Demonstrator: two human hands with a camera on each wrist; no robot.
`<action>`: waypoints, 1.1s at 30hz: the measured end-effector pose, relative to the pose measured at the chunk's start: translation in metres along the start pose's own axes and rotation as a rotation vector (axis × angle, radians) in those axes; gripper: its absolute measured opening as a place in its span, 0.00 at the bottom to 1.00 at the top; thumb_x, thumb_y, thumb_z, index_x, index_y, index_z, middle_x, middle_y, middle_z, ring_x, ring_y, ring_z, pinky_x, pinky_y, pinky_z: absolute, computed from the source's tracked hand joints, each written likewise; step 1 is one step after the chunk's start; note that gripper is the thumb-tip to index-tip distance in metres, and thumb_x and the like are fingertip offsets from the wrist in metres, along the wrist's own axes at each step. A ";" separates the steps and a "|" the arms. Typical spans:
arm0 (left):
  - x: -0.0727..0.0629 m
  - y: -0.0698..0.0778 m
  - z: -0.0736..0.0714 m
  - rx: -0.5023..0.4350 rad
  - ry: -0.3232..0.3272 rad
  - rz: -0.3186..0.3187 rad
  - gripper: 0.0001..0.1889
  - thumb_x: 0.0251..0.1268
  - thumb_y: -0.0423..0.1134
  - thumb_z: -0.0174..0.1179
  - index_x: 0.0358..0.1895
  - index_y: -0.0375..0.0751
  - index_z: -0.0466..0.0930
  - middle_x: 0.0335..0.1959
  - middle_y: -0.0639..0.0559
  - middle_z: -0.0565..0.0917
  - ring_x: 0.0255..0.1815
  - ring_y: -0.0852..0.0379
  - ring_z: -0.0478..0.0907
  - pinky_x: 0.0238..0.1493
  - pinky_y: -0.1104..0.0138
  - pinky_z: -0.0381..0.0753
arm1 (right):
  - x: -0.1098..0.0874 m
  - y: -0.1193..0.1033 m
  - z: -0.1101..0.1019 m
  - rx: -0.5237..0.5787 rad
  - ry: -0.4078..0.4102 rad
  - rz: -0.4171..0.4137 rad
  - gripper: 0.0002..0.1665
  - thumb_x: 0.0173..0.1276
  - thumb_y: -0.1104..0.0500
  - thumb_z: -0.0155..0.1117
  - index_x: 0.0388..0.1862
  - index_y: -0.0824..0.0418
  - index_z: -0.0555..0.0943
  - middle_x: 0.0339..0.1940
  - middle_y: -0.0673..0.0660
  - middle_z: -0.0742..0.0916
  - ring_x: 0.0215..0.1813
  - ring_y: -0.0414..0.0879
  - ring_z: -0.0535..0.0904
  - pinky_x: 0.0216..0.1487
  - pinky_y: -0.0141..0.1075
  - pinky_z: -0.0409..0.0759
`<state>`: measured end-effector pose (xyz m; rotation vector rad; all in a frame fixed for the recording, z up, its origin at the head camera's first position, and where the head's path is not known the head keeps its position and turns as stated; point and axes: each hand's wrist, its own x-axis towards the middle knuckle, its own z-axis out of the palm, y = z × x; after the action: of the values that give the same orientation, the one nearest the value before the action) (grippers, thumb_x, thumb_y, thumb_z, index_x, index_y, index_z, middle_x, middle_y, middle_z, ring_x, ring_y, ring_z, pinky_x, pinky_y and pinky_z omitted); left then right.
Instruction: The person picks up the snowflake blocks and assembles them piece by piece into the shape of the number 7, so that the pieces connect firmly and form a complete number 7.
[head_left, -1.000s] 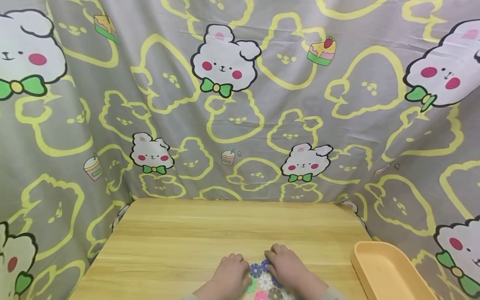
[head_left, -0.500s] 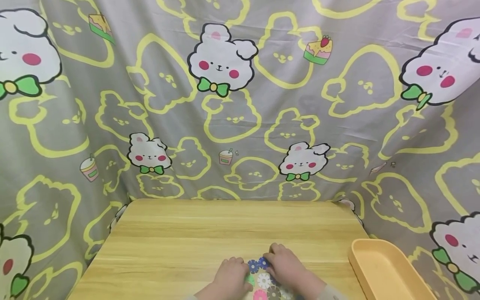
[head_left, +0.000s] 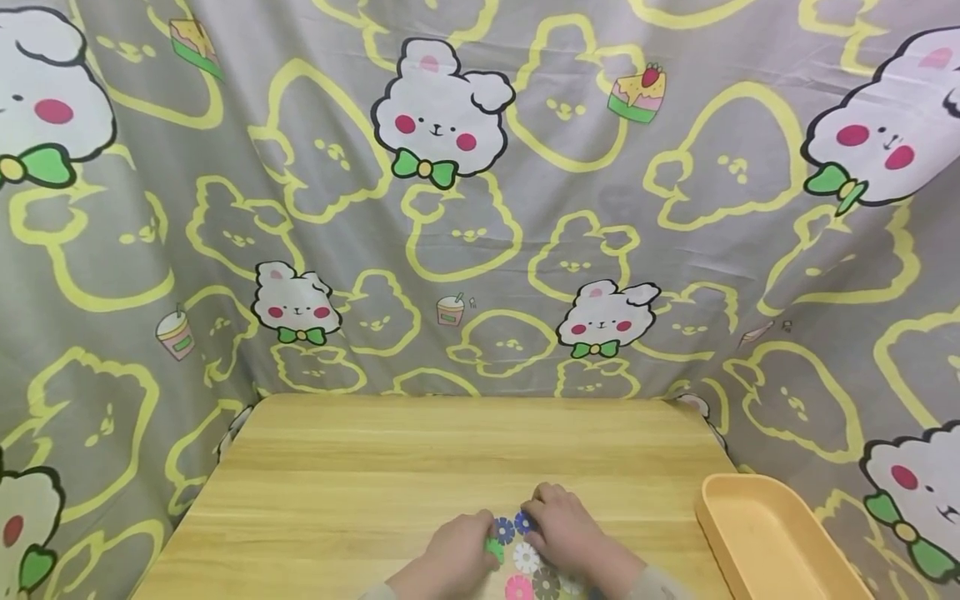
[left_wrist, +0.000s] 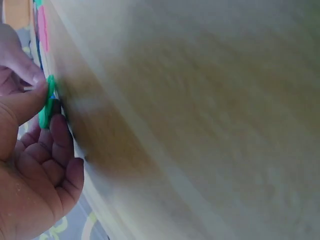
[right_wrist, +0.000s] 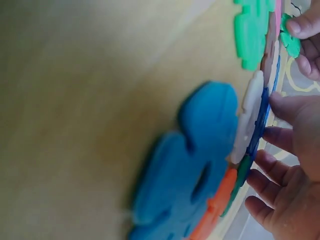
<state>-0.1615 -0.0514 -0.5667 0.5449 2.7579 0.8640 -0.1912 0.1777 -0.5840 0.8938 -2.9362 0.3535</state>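
My left hand [head_left: 457, 550] pinches a green notched plastic disc [head_left: 493, 549] between thumb and fingers; the left wrist view shows this green disc [left_wrist: 46, 111] nearly edge-on. Close on its right, my right hand [head_left: 568, 529] has thumb and fingertips at the edge of a blue notched disc [head_left: 523, 522]. A second blue disc [head_left: 503, 530] lies between the hands. Below are a white disc [head_left: 526, 557], a pink disc [head_left: 518, 587] and a dark grey-brown disc [head_left: 546, 583]. My right hand partly covers the group's right side.
A pale orange tray [head_left: 780, 533] stands at the right of the wooden table [head_left: 360, 467]. In the right wrist view, a large blue disc [right_wrist: 210, 120], an orange disc [right_wrist: 215, 207] and a bright green disc [right_wrist: 252, 32] lie near the group. A patterned curtain [head_left: 465, 233] hangs behind.
My left hand has turned, and its fingers have drawn together at the green disc, which has shifted slightly away from me. The right hand stays at the blue discs. The head view has shifted slightly.
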 end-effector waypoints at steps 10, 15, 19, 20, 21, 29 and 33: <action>0.002 -0.005 -0.010 -0.183 0.039 -0.021 0.07 0.64 0.30 0.70 0.43 0.40 0.85 0.32 0.60 0.82 0.33 0.60 0.78 0.40 0.61 0.85 | 0.005 -0.001 -0.012 0.220 -0.049 0.111 0.15 0.62 0.53 0.80 0.38 0.53 0.80 0.36 0.43 0.74 0.41 0.41 0.69 0.44 0.41 0.77; 0.007 -0.008 -0.018 -0.371 0.117 -0.084 0.05 0.66 0.29 0.68 0.43 0.37 0.85 0.31 0.56 0.80 0.33 0.59 0.77 0.34 0.67 0.82 | 0.005 0.003 -0.018 0.349 -0.053 0.151 0.13 0.70 0.56 0.74 0.32 0.50 0.76 0.28 0.41 0.76 0.33 0.38 0.70 0.35 0.35 0.74; 0.014 -0.006 -0.029 -0.552 0.182 -0.118 0.07 0.68 0.28 0.67 0.46 0.32 0.84 0.32 0.52 0.83 0.32 0.56 0.81 0.31 0.67 0.85 | 0.011 0.002 -0.025 0.546 0.020 0.188 0.07 0.74 0.60 0.71 0.36 0.56 0.80 0.27 0.43 0.80 0.28 0.37 0.73 0.30 0.33 0.77; 0.016 -0.005 -0.032 -0.593 0.197 -0.117 0.08 0.68 0.28 0.67 0.47 0.30 0.84 0.33 0.50 0.84 0.31 0.55 0.82 0.30 0.66 0.86 | 0.013 0.001 -0.028 0.603 0.056 0.200 0.05 0.74 0.61 0.71 0.39 0.59 0.82 0.28 0.44 0.81 0.29 0.38 0.75 0.30 0.33 0.79; 0.018 -0.004 -0.035 -0.622 0.216 -0.114 0.09 0.68 0.28 0.67 0.48 0.29 0.84 0.33 0.50 0.85 0.31 0.54 0.83 0.32 0.64 0.87 | 0.015 -0.001 -0.030 0.664 0.093 0.216 0.05 0.74 0.62 0.71 0.43 0.62 0.84 0.29 0.46 0.82 0.29 0.40 0.77 0.31 0.33 0.81; 0.033 0.002 -0.046 -0.755 0.284 -0.172 0.16 0.70 0.32 0.68 0.54 0.24 0.83 0.38 0.44 0.89 0.32 0.53 0.88 0.37 0.54 0.89 | 0.026 -0.014 -0.046 0.881 0.280 0.244 0.11 0.75 0.70 0.65 0.53 0.66 0.86 0.41 0.53 0.90 0.41 0.46 0.88 0.47 0.36 0.88; 0.038 0.006 -0.049 -0.791 0.289 -0.187 0.16 0.71 0.33 0.68 0.55 0.24 0.83 0.39 0.43 0.90 0.32 0.53 0.88 0.38 0.55 0.89 | 0.031 -0.017 -0.048 0.854 0.332 0.233 0.10 0.73 0.73 0.66 0.46 0.61 0.88 0.39 0.51 0.90 0.43 0.46 0.88 0.51 0.34 0.87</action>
<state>-0.2092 -0.0564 -0.5273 0.0110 2.3237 1.9401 -0.2080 0.1585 -0.5299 0.4388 -2.5287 1.6569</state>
